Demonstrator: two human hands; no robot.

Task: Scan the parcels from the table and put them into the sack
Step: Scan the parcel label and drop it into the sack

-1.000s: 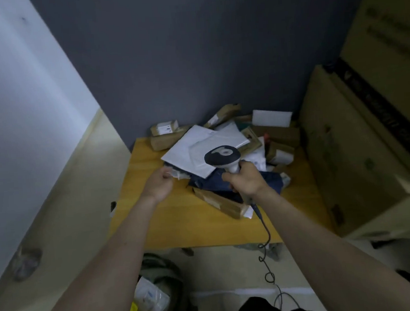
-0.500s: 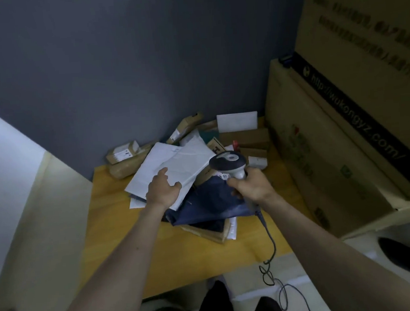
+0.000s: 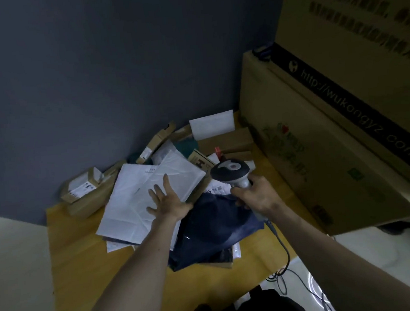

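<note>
Fingers [image 3: 165, 183] of the left hand [image 3: 169, 202] lie straight and spread apart, flat on the large white flat plastic mailer [image 3: 138, 197], pressing rather than gripping it; the right hand [image 3: 258, 195] is curled tight round the grey handle of the black-headed handheld barcode scanner [image 3: 229, 171], its fingers clamped on the grip, the scanner's head pointing toward twelve o'clock and tilted down over the parcel pile; a dark coiled cable [image 3: 283, 249] runs from the handle's base toward five o'clock and off the edge of the bench; the white mailer sits at about ten o'clock from the scanner, overlapping a dark navy soft plastic parcel bag [image 3: 214, 228] that lies just under both wrists; a white label [image 3: 217, 190] with small print shows just below the scanner head; brown cardboard parcels [image 3: 84, 189] with white labels are heaped at the far side of the yellow wooden bench [image 3: 86, 275] against the dark grey wall [image 3: 118, 64], with a white rectangular padded envelope [image 3: 211, 124] propped at twelve o'clock; large brown cardboard cartons [image 3: 322, 158] are stacked at three o'clock, touching the edge of the bench; the sack cannot be made out.
</note>
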